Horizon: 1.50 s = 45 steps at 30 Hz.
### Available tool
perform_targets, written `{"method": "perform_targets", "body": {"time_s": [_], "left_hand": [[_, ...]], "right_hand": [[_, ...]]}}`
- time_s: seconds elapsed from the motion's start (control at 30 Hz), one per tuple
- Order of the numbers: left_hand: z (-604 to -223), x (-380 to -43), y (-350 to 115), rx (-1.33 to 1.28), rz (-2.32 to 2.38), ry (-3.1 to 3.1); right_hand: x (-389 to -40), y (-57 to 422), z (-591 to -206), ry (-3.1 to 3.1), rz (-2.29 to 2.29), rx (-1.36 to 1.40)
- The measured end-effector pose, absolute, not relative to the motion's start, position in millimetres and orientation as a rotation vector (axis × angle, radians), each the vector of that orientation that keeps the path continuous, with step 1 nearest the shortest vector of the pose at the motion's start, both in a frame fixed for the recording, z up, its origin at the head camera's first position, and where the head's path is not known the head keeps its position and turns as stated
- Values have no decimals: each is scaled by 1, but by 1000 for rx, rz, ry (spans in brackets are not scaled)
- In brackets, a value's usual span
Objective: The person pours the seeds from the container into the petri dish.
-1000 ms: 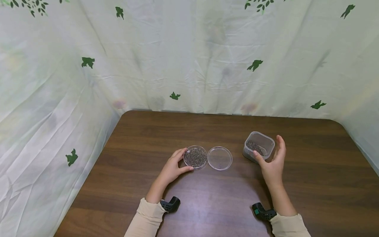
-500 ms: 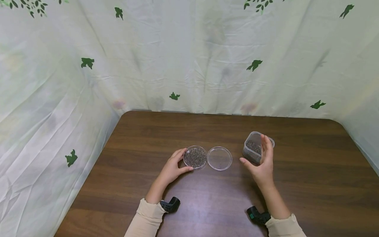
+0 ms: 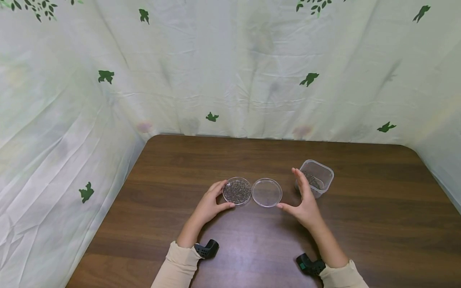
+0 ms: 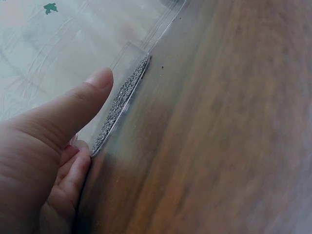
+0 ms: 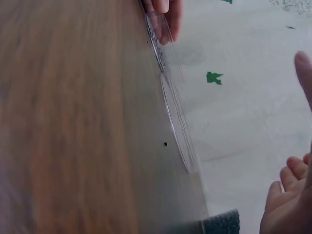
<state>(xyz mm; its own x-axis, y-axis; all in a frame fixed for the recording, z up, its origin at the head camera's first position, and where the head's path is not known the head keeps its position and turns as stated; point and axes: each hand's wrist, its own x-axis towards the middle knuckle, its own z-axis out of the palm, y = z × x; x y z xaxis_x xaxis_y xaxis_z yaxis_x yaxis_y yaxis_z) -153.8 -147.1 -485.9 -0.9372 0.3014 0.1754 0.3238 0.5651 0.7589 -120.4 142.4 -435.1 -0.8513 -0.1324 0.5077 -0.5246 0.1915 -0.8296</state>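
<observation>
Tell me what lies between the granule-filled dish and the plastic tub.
In the head view, an empty clear dish lies there, then the right hand, partly hiding the plastic tub.

I can't see all of the tub (image 3: 325,173), since the right grip (image 3: 306,206) blocks its left side. Its grains (image 3: 314,182) are too tiny to name. Both sleeves (image 3: 176,262) run off the bottom of the head view, and so does the bench (image 3: 230,158). In the left wrist view, the left grip (image 4: 44,139) is cut off and its thumb (image 4: 83,105) hides a bit of the dish (image 4: 133,58). In the right one, a black speck (image 5: 165,144) is too small to tell, and a dark lump (image 5: 223,224) gets cut off below.
</observation>
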Motion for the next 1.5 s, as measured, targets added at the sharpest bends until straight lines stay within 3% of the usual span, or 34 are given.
{"method": "perform_targets", "body": {"time_s": [0.67,0.93,1.5], "left_hand": [[-488,-154,-148,-546,-1353,-2761],[-488,-154,-147,-547,-1351,-2763],[-486,-155,-147,-551,-1352,-2755]], "right_hand": [[-122,140,-443,-2584,1646,521],[-137,146,-483,-2639,1600,521],[-142,136,-485,-2774,1331,476]]}}
